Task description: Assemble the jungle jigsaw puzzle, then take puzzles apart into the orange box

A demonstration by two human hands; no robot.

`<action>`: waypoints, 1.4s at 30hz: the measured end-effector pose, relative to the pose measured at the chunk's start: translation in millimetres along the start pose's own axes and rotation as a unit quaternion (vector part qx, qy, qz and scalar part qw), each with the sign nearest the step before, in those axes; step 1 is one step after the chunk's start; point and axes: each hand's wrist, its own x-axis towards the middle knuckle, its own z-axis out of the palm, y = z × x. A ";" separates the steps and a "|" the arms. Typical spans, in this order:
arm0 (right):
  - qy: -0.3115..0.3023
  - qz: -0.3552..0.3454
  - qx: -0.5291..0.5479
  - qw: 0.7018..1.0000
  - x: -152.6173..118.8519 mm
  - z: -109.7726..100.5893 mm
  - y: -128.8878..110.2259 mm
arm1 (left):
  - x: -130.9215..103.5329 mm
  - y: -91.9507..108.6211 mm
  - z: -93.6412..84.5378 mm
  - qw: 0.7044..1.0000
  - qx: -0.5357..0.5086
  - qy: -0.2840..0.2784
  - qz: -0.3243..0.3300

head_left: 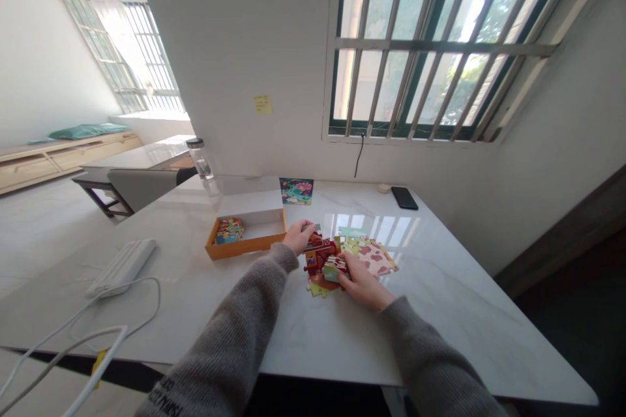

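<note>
My left hand is closed on a small puzzle piece at the upper left edge of the red barn section. A stack of puzzle pieces is gripped in my right hand, just above the lower part of that section. To the right lies a joined puzzle section with pink, brown and yellow-green patterns. An orange box with more puzzle pieces in its left part stands left of my left hand.
A colourful picture card lies near the wall. A black phone is at the back right, a clear bottle at the back left. The white power strip and its cables lie on the left of the marble-patterned table.
</note>
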 end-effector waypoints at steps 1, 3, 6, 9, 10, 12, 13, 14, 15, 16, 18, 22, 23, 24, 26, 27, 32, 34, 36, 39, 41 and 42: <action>-0.002 0.000 -0.001 1.000 0.0 0.0 0.2 | 0.4 0.0 0.9 1.000 -0.026 -0.009 -0.008; -0.004 -0.005 -0.005 1.000 0.0 0.3 1.0 | -0.3 -0.9 2.9 0.997 -0.067 -0.024 -0.022; -0.001 -0.015 -0.013 1.000 0.1 1.1 2.3 | -7.4 -2.7 4.3 0.993 -0.102 -0.052 -0.035; 0.003 -0.025 -0.013 1.000 -0.1 0.5 0.5 | -19.1 -3.9 1.7 0.989 -0.113 -0.091 -0.033; 0.003 -0.028 -0.009 1.000 -0.4 -0.4 -1.1 | -22.8 -4.6 0.1 0.987 -0.115 -0.105 -0.026; 0.001 -0.030 0.004 1.000 -1.1 -2.8 -5.3 | -28.7 -7.3 -3.2 0.986 -0.126 -0.112 -0.017; 0.001 -0.027 0.013 1.000 -1.5 -4.1 -7.5 | -31.1 -9.5 -4.7 0.985 -0.137 -0.104 -0.018; 0.004 -0.022 0.023 0.999 -1.9 -5.2 -9.5 | -33.1 -12.2 -5.9 0.985 -0.149 -0.082 -0.021; 0.008 -0.016 0.033 0.999 -2.2 -6.1 -11.2 | -34.9 -15.2 -7.0 0.987 -0.153 -0.048 -0.019; 0.015 -0.009 0.042 0.999 -2.5 -6.5 -12.5 | -36.8 -18.4 -7.8 0.989 -0.146 -0.007 -0.007; 0.029 0.002 0.051 0.998 -2.8 -6.1 -14.1 | -41.2 -23.9 -9.1 0.991 -0.095 0.082 0.052; 0.053 0.015 0.062 0.997 -1.6 -2.2 -14.6 | -53.0 -26.9 -10.2 0.976 -0.031 0.164 0.139; 0.062 0.018 0.067 0.996 -0.9 -1.3 -14.0 | -56.5 -26.3 -9.7 0.979 -0.052 0.143 0.132; 0.075 0.022 0.074 0.994 0.1 -0.6 -13.1 | -60.1 -25.5 -8.7 0.984 -0.078 0.107 0.120; 0.098 0.037 0.094 0.990 2.2 0.1 -9.7 | -67.3 -24.9 -4.6 0.989 -0.120 0.013 0.091; 0.108 0.045 0.105 0.988 3.2 0.1 -7.4 | -70.6 -25.3 -1.6 0.988 -0.130 -0.034 0.077; 0.097 0.060 0.137 0.984 4.4 0.1 0.1 | -78.4 -32.9 14.1 0.987 -0.107 -0.118 0.030; 0.074 0.057 0.142 0.985 3.2 1.2 -0.8 | -78.1 -36.2 16.3 0.992 -0.065 -0.103 0.042; 0.054 0.051 0.140 0.987 1.8 3.0 -2.2 | -77.6 -38.3 15.6 0.994 0.009 -0.076 0.075; 0.040 0.026 0.110 0.993 1.1 6.1 -1.4 | -78.3 -38.8 12.5 0.969 0.187 -0.031 0.158; 0.040 0.009 0.078 0.996 1.7 7.9 1.1 | -79.4 -38.4 11.0 0.934 0.292 -0.019 0.202; 0.040 0.002 0.064 0.997 2.1 8.7 2.3 | -79.8 -38.2 10.6 0.920 0.329 -0.019 0.212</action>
